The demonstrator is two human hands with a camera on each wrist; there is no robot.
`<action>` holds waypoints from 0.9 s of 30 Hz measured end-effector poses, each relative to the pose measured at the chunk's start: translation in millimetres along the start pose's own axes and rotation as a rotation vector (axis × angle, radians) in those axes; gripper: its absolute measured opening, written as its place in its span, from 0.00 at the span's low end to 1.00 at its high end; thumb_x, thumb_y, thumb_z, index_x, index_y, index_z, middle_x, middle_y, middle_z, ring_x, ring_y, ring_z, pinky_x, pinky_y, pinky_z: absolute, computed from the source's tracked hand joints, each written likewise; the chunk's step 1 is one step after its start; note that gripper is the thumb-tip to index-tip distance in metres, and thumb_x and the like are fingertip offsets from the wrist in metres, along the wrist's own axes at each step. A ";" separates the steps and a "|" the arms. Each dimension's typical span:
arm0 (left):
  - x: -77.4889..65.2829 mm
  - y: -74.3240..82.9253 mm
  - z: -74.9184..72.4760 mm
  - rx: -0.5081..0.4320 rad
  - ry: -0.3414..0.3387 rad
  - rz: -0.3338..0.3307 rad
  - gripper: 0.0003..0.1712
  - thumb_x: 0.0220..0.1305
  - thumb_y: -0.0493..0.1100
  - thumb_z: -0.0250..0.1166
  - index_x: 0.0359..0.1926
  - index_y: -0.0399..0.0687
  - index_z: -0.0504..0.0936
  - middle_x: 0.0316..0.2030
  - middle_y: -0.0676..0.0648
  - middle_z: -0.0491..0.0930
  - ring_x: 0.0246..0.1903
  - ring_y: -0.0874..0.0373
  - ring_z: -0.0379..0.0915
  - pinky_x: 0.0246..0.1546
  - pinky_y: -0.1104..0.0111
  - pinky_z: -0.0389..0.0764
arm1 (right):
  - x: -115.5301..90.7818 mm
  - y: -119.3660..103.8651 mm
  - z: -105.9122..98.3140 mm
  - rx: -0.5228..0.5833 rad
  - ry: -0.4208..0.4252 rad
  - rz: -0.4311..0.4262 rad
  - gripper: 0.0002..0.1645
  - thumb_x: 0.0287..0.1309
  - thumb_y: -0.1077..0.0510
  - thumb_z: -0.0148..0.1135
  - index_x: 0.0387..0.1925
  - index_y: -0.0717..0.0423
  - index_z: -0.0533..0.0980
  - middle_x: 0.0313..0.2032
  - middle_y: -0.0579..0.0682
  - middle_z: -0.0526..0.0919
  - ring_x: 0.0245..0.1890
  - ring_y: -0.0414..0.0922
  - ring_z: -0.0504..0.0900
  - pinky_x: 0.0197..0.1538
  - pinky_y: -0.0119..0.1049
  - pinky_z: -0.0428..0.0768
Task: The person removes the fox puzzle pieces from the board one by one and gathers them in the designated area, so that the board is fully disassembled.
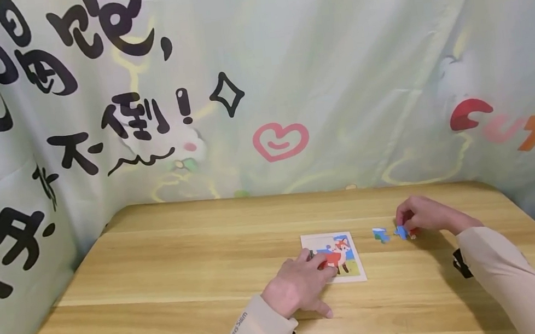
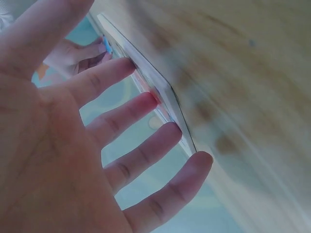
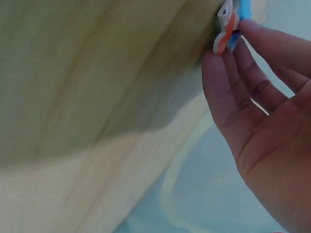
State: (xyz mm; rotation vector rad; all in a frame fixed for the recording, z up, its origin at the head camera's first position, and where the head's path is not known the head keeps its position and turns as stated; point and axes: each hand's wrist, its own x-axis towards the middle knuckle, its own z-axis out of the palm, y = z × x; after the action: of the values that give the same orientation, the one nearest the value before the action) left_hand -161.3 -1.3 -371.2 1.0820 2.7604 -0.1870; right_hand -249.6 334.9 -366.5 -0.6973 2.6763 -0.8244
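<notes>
Head view: fox puzzle (image 1: 349, 268) on desk (image 1: 160, 267), left hand (image 1: 297, 285) at its seven o'clock, fingers spread over it; sideways push could skid it. Right hand (image 1: 424, 216), three o'clock, fingers pinching blue-and-orange bits (image 3: 224, 39); careless sweep might scatter loose piece (image 1: 380, 235) alongside.

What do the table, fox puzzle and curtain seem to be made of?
Table: wood or wood-look laminate, smooth, with streaky grain.
Fox puzzle: perhaps card or thin wood, printed; its pale edge looks stiff.
Curtain: probably fabric, matte, hanging in soft folds.
</notes>
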 end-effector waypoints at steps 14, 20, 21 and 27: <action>-2.4 -0.4 1.2 0.001 -0.014 -0.013 0.46 0.51 0.70 0.73 0.70 0.69 0.73 0.71 0.59 0.64 0.63 0.55 0.62 0.50 0.60 0.81 | 2.4 -1.4 4.5 -0.113 0.031 0.011 0.11 0.53 0.75 0.66 0.24 0.59 0.78 0.23 0.42 0.78 0.22 0.38 0.73 0.29 0.32 0.75; -2.0 2.1 1.2 0.007 -0.010 -0.012 0.46 0.50 0.71 0.73 0.71 0.70 0.73 0.71 0.59 0.64 0.65 0.55 0.62 0.51 0.60 0.81 | 10.4 -17.3 5.6 -0.147 0.031 -0.053 0.08 0.60 0.68 0.66 0.27 0.57 0.80 0.25 0.40 0.79 0.23 0.36 0.72 0.31 0.35 0.76; -1.7 2.1 1.1 0.006 -0.013 -0.011 0.47 0.50 0.71 0.73 0.71 0.70 0.72 0.72 0.59 0.63 0.66 0.54 0.62 0.52 0.59 0.81 | 13.6 -22.0 5.9 -0.145 0.023 -0.073 0.08 0.61 0.68 0.65 0.27 0.56 0.80 0.26 0.40 0.79 0.24 0.36 0.73 0.32 0.35 0.76; 0.3 1.6 -0.1 0.003 -0.024 -0.016 0.47 0.50 0.71 0.73 0.71 0.69 0.72 0.73 0.59 0.62 0.68 0.53 0.60 0.53 0.58 0.81 | 34.6 -47.3 13.1 -0.152 -0.015 -0.197 0.07 0.57 0.71 0.66 0.33 0.58 0.83 0.30 0.42 0.82 0.30 0.36 0.76 0.34 0.35 0.79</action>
State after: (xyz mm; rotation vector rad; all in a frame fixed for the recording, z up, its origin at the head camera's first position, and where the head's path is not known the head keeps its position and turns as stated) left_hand -160.4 0.1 -371.2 1.0516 2.7492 -0.2054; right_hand -256.8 276.9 -353.0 -1.0128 2.7087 -0.6619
